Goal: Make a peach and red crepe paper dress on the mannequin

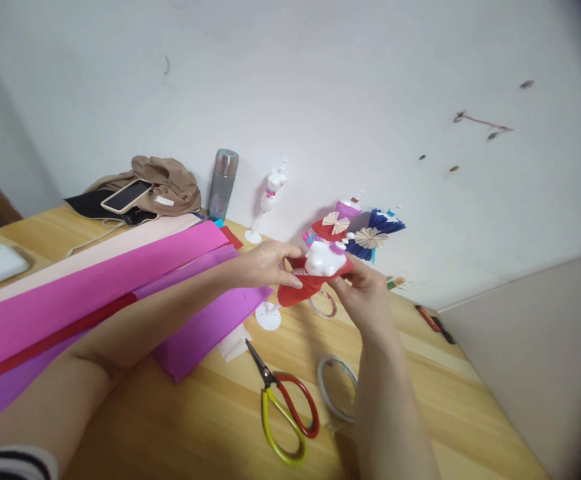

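Note:
My left hand (263,265) and my right hand (365,293) meet above the wooden table (210,420). Between them they hold a small white mannequin torso (323,260) wrapped in red crepe paper (300,288). My left fingers pinch the red paper at the figure's left side. My right fingers close on the paper and figure from the right and below. The figure's round white base (268,316) rests on the table below. Red and yellow handled scissors (285,407) lie nearest to my right forearm.
Long pink, red and purple crepe paper sheets (85,300) lie under my left arm. A tape roll (339,387), a second small mannequin (270,193), a grey bottle (223,183), decorated paper dresses (365,230), a phone on a tan bag (127,195) and the white wall (320,80) surround the spot.

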Available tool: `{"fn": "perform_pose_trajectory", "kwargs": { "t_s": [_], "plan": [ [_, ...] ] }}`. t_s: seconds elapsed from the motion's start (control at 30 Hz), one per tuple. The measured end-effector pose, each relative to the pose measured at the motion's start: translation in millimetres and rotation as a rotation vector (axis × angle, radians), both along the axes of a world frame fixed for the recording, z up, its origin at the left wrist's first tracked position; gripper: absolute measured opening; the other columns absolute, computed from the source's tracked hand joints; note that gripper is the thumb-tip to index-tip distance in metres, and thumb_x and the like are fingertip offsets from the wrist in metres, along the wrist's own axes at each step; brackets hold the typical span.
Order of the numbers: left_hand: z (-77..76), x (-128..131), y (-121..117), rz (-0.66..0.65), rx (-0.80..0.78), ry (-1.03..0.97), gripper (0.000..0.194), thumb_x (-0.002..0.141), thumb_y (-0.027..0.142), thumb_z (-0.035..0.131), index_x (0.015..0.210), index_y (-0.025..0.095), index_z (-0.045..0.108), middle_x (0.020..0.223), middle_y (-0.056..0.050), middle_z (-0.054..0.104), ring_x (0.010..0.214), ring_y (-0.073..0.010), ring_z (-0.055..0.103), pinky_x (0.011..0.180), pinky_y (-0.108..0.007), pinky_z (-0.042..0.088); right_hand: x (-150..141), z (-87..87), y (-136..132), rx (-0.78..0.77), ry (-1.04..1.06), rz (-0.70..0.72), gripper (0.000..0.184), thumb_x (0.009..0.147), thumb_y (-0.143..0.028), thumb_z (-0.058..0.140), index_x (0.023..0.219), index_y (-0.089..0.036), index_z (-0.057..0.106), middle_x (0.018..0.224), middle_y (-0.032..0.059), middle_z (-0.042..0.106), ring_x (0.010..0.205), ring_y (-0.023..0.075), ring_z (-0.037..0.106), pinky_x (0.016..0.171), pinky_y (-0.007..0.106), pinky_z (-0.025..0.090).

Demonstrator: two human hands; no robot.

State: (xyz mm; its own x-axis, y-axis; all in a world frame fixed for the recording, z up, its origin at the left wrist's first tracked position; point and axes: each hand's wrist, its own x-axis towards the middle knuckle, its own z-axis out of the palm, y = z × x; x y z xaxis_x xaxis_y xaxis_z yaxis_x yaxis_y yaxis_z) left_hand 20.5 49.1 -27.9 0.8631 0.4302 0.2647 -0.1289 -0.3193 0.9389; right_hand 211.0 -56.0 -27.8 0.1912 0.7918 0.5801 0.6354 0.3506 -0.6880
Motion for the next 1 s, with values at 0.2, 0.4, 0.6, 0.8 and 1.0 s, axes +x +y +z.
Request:
{"fn": "perform_pose_trajectory", "kwargs": {
  "t_s": [0.2, 0.4, 0.6, 0.8, 1.0],
  "plan": [
    [1.2, 2, -5, 0.048, -0.005, 0.025, 0.025, 0.069, 0.023, 0.075, 0.091, 0.013, 0.07, 0.063, 0.005, 0.056, 0.057, -0.0084, 0.047, 0.054, -0.02, 0.034, -6, 4.5, -1, -0.191, 0.27, 0.077, 0.014, 0.068, -0.03, 0.077, 0.063, -0.02, 0.069, 0.048, -0.0024, 0.059, 0.044, 0.0109, 0.05, 0.043, 0.024, 0.041],
    [0.2, 4, -7, 0.063, -0.04, 0.043, 0.026, 0.071, 0.023, 0.074, 0.094, 0.013, 0.072, 0.061, 0.005, 0.052, 0.055, -0.0078, 0.043, 0.052, -0.02, 0.029, -5, 4.2, -2, -0.185, 0.462, 0.17, 0.015, 0.066, -0.031, 0.079, 0.076, -0.021, 0.072, 0.061, -0.0013, 0.064, 0.05, 0.0108, 0.051, 0.047, 0.025, 0.042],
    [-6.1, 7, -7, 0.138, -0.028, -0.001, 0.022, 0.073, 0.026, 0.073, 0.089, 0.012, 0.071, 0.056, 0.007, 0.045, 0.052, -0.0066, 0.037, 0.051, -0.022, 0.025, -4, 3.7, 2, -0.213, 0.484, 0.31, 0.043, 0.066, -0.036, 0.081, 0.107, -0.027, 0.069, 0.084, 0.0021, 0.071, 0.066, 0.0175, 0.064, 0.056, 0.032, 0.052],
    [-11.7, 12, -6, 0.193, 0.014, -0.056, 0.02, 0.075, 0.028, 0.073, 0.087, 0.012, 0.068, 0.059, 0.008, 0.045, 0.053, -0.0063, 0.037, 0.054, -0.022, 0.028, -9, 1.2, 5, -0.245, 0.503, 0.365, 0.04, 0.067, -0.041, 0.083, 0.103, -0.026, 0.072, 0.1, 0.0069, 0.076, 0.099, 0.028, 0.07, 0.089, 0.047, 0.056],
    [-12.2, 11, -11, 0.281, 0.188, -0.039, 0.019, 0.081, 0.03, 0.067, 0.072, 0.015, 0.06, 0.062, 0.006, 0.043, 0.058, -0.0075, 0.036, 0.056, -0.024, 0.026, -12, -6.5, 6, -0.24, 0.437, 0.292, 0.038, 0.068, -0.044, 0.083, 0.099, -0.026, 0.072, 0.104, 0.0063, 0.077, 0.098, 0.0269, 0.072, 0.091, 0.045, 0.057]
  ]
}}
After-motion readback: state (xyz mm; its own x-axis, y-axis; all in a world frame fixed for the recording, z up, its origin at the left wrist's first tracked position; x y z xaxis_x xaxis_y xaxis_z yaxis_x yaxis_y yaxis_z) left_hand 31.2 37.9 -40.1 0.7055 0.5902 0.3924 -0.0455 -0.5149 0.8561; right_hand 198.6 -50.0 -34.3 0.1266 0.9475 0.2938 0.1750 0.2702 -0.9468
